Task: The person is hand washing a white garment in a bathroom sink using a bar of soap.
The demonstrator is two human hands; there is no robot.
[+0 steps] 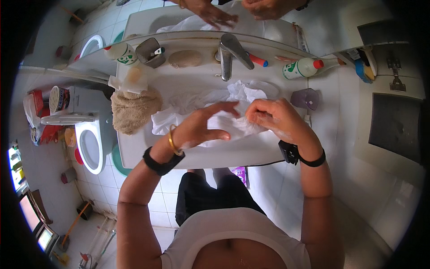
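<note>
A wet white cloth (220,123) lies bunched in the white washbasin (242,156), part of it heaped under the tap. My right hand (280,117) pinches a fold of it at the basin's right side, fingers curled and whitish suds on the skin. My left hand (198,126) hovers over the cloth's middle with thumb and fingers spread, slightly blurred, and nothing shows between them. Behind both hands stands a chrome single-lever tap (226,60); no stream of water is visible from it.
A beige towel (134,111) rests on the basin's left edge. Along the back ledge are a grey cup (150,53), a stone-like oval (184,59) and a red-capped bottle (300,68). A purple cup (305,98) sits right. A mirror borders the back; a toilet (90,148) stands left.
</note>
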